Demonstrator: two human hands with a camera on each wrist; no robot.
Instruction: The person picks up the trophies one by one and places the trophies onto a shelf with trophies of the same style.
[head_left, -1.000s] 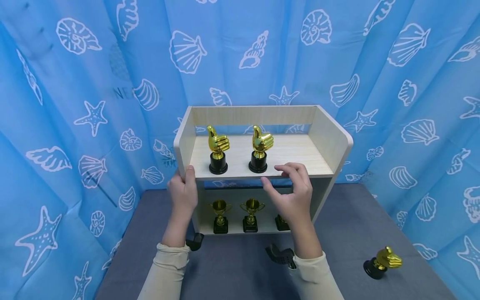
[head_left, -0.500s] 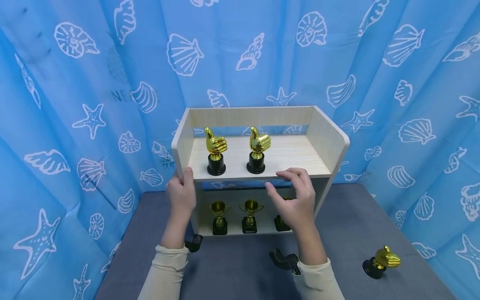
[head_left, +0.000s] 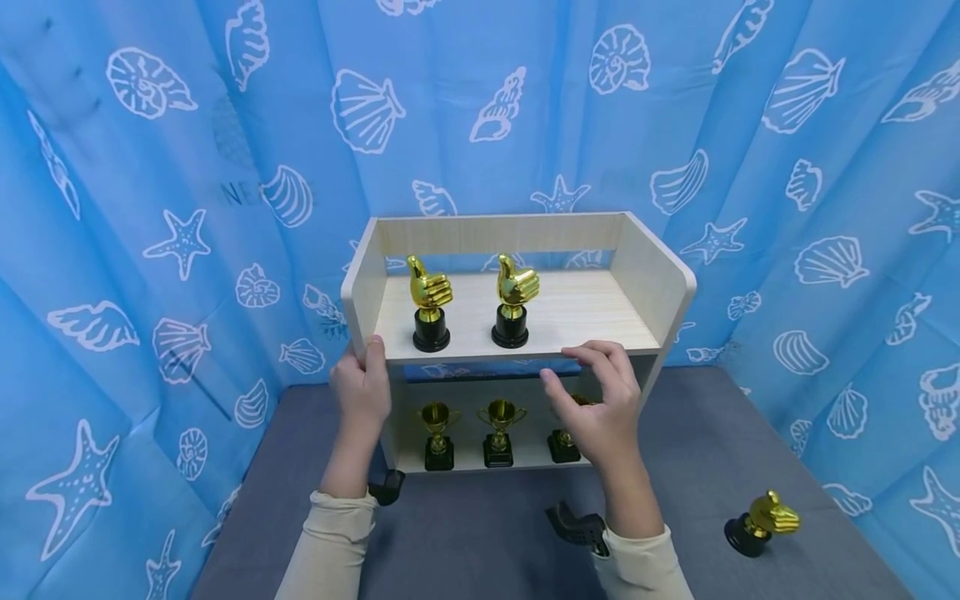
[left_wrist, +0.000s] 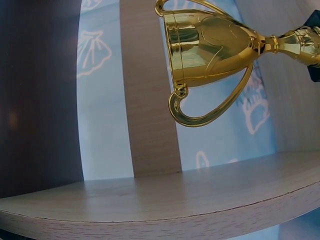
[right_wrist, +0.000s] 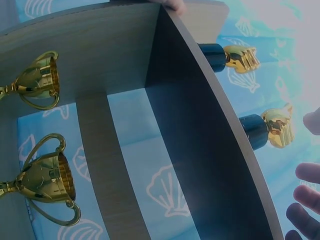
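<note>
A pale wooden two-tier shelf (head_left: 577, 300) stands on the table. My left hand (head_left: 362, 387) grips the front edge of its left side panel, thumb on the inner face. On the upper tier stand two gold thumbs-up trophies on black bases, a left one (head_left: 431, 290) and a middle one (head_left: 514, 287). My right hand (head_left: 607, 404) is at the upper tier's front edge, to the right of the middle trophy, with fingers loosely bent and nothing in them. Below, the lower tier bears gold cup trophies (head_left: 499, 417); the right hand partly covers the rightmost. The left wrist view shows one cup (left_wrist: 215, 47) closely.
A third thumbs-up trophy (head_left: 759, 525) is on the grey table (head_left: 480, 533), at the right near the front. A blue curtain (head_left: 480, 108) with white shell prints hangs behind the shelf. A black wrist mount (head_left: 573, 525) shows beside the right sleeve.
My right hand has moved a little to the right and down, away from the middle thumbs-up trophy. The left hand keeps its grip on the shelf panel. The head view shifts slightly.
</note>
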